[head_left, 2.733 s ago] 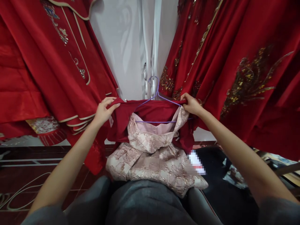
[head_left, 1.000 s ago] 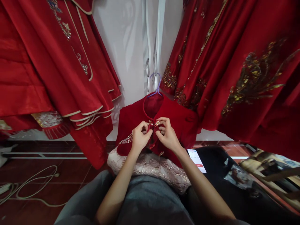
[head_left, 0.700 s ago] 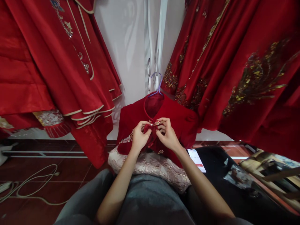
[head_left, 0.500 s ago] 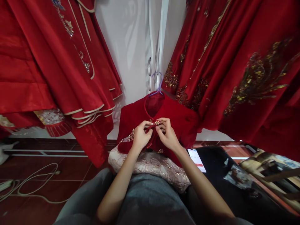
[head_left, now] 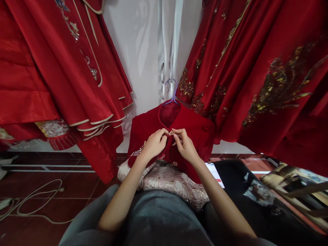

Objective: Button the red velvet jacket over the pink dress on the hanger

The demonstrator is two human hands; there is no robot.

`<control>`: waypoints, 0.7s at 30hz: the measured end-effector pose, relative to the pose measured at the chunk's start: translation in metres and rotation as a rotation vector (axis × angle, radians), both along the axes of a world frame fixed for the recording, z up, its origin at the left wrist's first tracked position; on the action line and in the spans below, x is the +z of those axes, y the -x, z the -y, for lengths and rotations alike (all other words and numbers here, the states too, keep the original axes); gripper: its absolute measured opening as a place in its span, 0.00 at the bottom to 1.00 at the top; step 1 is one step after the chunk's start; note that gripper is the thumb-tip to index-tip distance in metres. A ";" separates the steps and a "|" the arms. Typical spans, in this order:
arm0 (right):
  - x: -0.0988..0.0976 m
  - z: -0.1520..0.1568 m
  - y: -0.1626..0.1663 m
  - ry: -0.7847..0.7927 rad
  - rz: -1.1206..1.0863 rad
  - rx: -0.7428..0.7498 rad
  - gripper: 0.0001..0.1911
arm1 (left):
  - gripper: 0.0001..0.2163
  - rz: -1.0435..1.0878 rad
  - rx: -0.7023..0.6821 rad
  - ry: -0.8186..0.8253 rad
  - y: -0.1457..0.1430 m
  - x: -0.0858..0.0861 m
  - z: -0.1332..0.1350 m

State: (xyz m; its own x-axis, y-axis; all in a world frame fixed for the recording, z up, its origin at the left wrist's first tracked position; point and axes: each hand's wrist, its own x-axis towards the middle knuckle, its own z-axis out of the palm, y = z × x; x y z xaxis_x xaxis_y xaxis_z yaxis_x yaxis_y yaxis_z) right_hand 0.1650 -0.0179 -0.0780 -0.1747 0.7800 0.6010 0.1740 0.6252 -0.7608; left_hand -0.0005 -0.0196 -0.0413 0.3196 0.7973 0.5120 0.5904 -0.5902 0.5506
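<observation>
A red velvet jacket [head_left: 192,126] on a purple hanger [head_left: 174,95] lies in front of me, over pale pink brocade cloth [head_left: 164,179] on my lap. Below its collar sits a gold and pearl clasp [head_left: 171,133]. My right hand [head_left: 185,146] pinches the clasp's right side between thumb and fingertips. From the left, my left hand [head_left: 155,144] is closed at the front edge of the jacket, its fingertips at the clasp's other end. A second gold clasp [head_left: 174,164] shows lower on the jacket. Beaded strands [head_left: 139,149] hang on its left side, partly behind my left wrist.
Red embroidered garments [head_left: 97,102] hang on the left, and more red garments [head_left: 266,95] on the right. A phone [head_left: 214,174] lies on a black surface [head_left: 230,201] beside a clear plastic bag [head_left: 258,193]. A white cable [head_left: 38,201] coils on the tiled floor.
My left hand has turned further over, its back now facing up more, and its fingertips have shifted slightly up. My right hand has stayed at the clasp, moving only a little.
</observation>
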 end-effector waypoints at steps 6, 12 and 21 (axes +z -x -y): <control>-0.002 -0.006 0.000 0.102 -0.245 0.049 0.12 | 0.07 -0.152 0.013 -0.033 -0.002 0.018 -0.011; -0.004 -0.006 0.002 0.142 -0.336 0.022 0.11 | 0.06 -0.227 0.035 -0.106 -0.005 0.023 -0.018; -0.003 -0.005 0.001 0.149 -0.361 -0.010 0.15 | 0.05 -0.357 -0.066 -0.163 0.000 0.027 -0.021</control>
State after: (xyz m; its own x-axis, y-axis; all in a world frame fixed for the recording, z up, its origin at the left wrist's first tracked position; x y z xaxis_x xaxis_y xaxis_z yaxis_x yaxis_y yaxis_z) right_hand 0.1641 -0.0133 -0.0813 0.0352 0.8640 0.5023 -0.1163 0.5028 -0.8566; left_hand -0.0002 0.0018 -0.0142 0.5480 0.6868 0.4774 0.6860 -0.6957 0.2133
